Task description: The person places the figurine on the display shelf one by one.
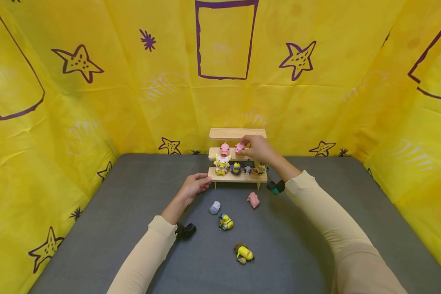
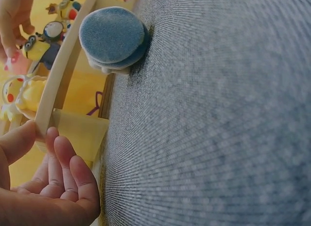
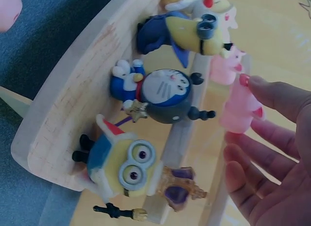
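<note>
A three-step wooden display stand (image 1: 237,133) is at the back of the table. My right hand (image 1: 259,148) pinches a small pink pig figurine (image 3: 238,112) between thumb and fingers at the middle step. Beside it on that step stands another pink pig (image 1: 224,150). With its thumb at the board's edge and fingers below, my left hand (image 1: 194,185) grips the lowest step's left end. That step bears a yellow figure in a white costume (image 1: 221,166), a caped minion (image 3: 194,34), a blue cat figure (image 3: 165,90) and a minion in white-framed goggles (image 3: 129,163).
In front of the stand, several figurines lie on the grey cloth: a white one with a blue base (image 1: 214,207), a pink pig (image 1: 253,200), a minion (image 1: 226,221) and a yellow-and-brown figure (image 1: 244,252). Behind hangs a yellow patterned cloth (image 1: 132,106).
</note>
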`<action>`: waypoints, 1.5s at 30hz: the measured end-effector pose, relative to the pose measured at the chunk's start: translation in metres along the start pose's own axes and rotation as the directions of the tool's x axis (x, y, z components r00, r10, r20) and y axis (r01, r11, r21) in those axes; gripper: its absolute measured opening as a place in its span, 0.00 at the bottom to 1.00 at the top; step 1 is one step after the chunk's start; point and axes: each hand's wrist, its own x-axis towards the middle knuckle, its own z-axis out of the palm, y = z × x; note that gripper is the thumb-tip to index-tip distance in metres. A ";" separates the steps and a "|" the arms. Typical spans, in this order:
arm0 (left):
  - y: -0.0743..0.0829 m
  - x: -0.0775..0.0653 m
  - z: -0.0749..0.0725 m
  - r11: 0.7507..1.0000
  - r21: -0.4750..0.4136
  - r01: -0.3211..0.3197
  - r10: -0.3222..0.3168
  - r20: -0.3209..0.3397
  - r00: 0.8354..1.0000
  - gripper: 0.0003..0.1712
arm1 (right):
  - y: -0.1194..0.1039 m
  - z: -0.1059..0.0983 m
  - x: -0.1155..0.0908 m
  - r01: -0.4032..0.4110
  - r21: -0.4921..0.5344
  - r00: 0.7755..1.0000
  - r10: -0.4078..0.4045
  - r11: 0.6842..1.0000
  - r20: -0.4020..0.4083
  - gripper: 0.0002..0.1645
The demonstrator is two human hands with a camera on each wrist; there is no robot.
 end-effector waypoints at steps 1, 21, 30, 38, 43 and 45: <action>0.000 0.000 0.000 1.000 -0.001 0.001 -0.001 0.001 1.000 0.23 | 0.001 0.001 0.001 -0.005 -0.009 1.000 0.005 1.000 0.009 0.22; -0.002 0.000 0.000 1.000 0.004 -0.009 0.009 -0.003 1.000 0.23 | 0.004 0.009 0.006 -0.004 -0.053 1.000 0.006 0.999 0.025 0.24; -0.001 0.001 0.000 1.000 0.004 -0.004 0.004 -0.009 1.000 0.23 | 0.004 -0.017 -0.020 0.064 -0.032 0.997 -0.065 0.997 -0.033 0.18; -0.002 0.000 -0.001 1.000 0.001 -0.010 0.010 -0.006 1.000 0.23 | 0.004 -0.025 -0.059 0.179 -0.025 0.981 -0.180 0.984 -0.070 0.13; -0.001 0.000 -0.001 1.000 0.021 -0.006 0.006 -0.006 1.000 0.23 | 0.002 -0.015 -0.088 0.188 0.003 0.980 -0.187 0.982 -0.075 0.11; 0.000 0.000 -0.001 1.000 0.028 -0.005 0.005 -0.003 1.000 0.23 | 0.002 -0.009 -0.097 0.183 -0.006 0.981 -0.183 0.983 -0.068 0.11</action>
